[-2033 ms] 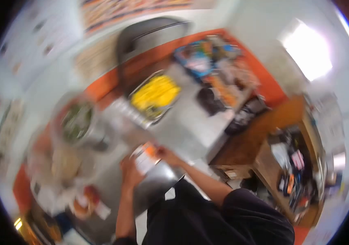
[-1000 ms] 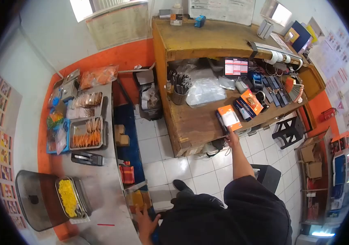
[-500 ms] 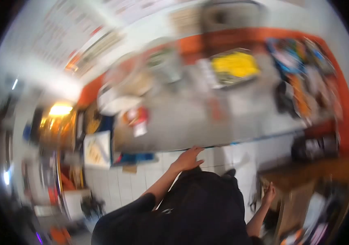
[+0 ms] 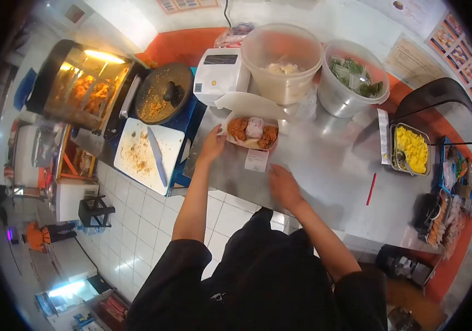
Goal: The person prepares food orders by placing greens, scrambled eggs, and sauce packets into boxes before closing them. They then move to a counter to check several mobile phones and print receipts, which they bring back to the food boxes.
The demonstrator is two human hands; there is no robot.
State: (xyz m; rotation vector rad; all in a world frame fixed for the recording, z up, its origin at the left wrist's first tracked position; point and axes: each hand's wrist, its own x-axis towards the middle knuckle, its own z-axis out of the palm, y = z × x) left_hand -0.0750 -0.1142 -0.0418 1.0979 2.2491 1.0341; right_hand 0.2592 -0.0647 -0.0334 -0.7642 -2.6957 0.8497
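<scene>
An open cardboard food box (image 4: 252, 144) with its lid raised stands on the steel counter. Pieces of fried chicken (image 4: 238, 128) lie in it around a white printed paper-wrapped bundle (image 4: 255, 127). A printed paper slip (image 4: 256, 160) hangs at the box's front side. My left hand (image 4: 213, 145) is at the box's left edge, fingers stretched out and holding nothing. Below and right of the slip, my right hand (image 4: 284, 188) hovers over the counter's front part, its fingers smeared by motion.
A label printer (image 4: 220, 77), a tub with pale contents (image 4: 283, 83) and a tub of greens (image 4: 352, 96) stand behind. Left are a cutting board (image 4: 134, 165) with a knife (image 4: 157, 157) and a warming cabinet (image 4: 81, 88). Yellow food (image 4: 411, 149) and a red stick (image 4: 371, 189) are right.
My view has turned left and closer to the box. My left hand has moved up to the box's left edge, and my right hand has come from the far right to the counter's front.
</scene>
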